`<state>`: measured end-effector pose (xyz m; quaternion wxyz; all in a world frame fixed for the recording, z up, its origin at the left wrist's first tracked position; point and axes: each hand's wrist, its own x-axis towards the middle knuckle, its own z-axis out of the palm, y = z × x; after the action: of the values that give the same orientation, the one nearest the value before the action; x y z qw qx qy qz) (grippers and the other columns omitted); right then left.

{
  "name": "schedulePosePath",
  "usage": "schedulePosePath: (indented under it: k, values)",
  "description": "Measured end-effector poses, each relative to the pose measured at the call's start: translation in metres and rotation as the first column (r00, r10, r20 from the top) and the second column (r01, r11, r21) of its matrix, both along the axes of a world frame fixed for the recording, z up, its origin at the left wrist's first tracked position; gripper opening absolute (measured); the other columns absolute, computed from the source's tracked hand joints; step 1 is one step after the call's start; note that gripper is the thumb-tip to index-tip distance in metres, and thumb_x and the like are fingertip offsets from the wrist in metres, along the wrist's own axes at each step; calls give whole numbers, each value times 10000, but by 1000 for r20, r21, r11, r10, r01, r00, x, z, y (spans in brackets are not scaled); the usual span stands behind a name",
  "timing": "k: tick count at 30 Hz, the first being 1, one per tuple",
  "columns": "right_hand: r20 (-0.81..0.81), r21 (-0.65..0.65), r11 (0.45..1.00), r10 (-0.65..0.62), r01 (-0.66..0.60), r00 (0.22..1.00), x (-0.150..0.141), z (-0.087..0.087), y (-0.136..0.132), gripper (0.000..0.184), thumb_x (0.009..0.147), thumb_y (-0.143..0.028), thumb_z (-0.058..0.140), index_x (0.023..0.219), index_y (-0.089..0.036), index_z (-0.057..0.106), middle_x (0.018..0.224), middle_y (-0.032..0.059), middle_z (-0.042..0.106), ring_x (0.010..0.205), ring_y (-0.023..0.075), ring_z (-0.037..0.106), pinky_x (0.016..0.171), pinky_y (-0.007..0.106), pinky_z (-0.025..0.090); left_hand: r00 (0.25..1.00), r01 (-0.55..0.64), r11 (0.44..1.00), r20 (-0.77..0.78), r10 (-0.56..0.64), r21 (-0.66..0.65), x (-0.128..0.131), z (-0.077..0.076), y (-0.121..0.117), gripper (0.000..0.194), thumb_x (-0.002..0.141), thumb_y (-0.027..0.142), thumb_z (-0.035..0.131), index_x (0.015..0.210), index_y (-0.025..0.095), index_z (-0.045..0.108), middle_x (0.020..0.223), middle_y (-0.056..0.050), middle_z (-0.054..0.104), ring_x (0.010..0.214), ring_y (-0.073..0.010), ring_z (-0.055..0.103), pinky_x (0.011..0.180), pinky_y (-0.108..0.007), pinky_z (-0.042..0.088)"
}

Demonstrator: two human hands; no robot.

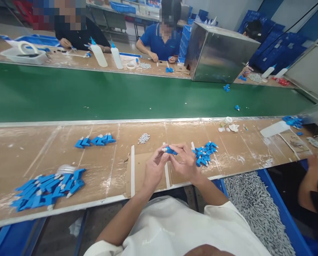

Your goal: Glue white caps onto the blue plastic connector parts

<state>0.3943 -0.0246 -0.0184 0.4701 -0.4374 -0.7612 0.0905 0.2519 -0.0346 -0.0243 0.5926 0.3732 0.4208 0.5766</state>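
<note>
Both hands meet over the front of the bench, with a small blue plastic part (170,150) between them; it has a white tip at its left end. My left hand (155,165) pinches that white end between thumb and fingers. Closed around the blue end is my right hand (184,160). Under them lies a brown cardboard sheet (145,167) with white strips. Just right of my right hand is a pile of blue parts (205,153). Small grey-white pieces (144,138) sit in a heap beyond my left hand.
More blue parts lie in a row (96,140) and a larger pile (49,186) on the left. A green conveyor belt (108,96) runs behind the bench. Co-workers sit across it and at the right. A blue bin (287,217) of grey pieces stands below. A white bottle (275,129) lies right.
</note>
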Motion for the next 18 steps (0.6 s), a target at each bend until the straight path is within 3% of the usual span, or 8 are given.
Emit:
schedulePosePath:
  k: [3,6,9,12,18]
  values:
    - [-13,19,998,-59,59,998,-18,-15,-16,294,966,-219,659,1234,-316,731,1026,82,725,974,240,714,849,420,630,998,-55,998,26,55,-17,-3,-9,-14,589,758,629,837,1082,140,781,1175,-160,781,1178,-302,723,1074,-412,548]
    - [-42,-5,998,-57,57,997,-34,-25,-25,282,967,-210,661,1216,-321,736,1014,81,708,1002,248,707,893,434,628,993,-104,993,56,107,-52,-12,-21,-24,574,738,626,855,1038,141,784,1107,-142,793,1129,-279,736,1038,-378,562]
    - [-50,-26,1000,-1,0,999,-46,-24,-36,323,971,-206,663,1272,-316,706,1061,85,693,1025,238,694,902,416,626,989,-134,988,47,138,-71,-23,-30,-29,564,755,636,838,1028,147,771,1027,-110,791,999,-230,749,910,-315,593]
    - [-44,-136,988,72,-77,996,-53,-19,-48,400,956,-267,706,1350,-312,654,1157,94,673,1028,227,674,834,377,640,984,-162,983,63,168,-91,-35,-34,-30,570,758,658,826,1017,155,756,998,-85,779,896,-184,740,801,-259,592]
    - [-59,-223,972,65,-77,996,-56,-15,-63,402,949,-285,721,1341,-290,632,1081,65,673,921,203,661,793,354,632,989,-130,985,53,136,-115,-56,-37,-30,661,735,691,825,1089,138,751,1033,-115,785,868,-185,744,783,-269,603]
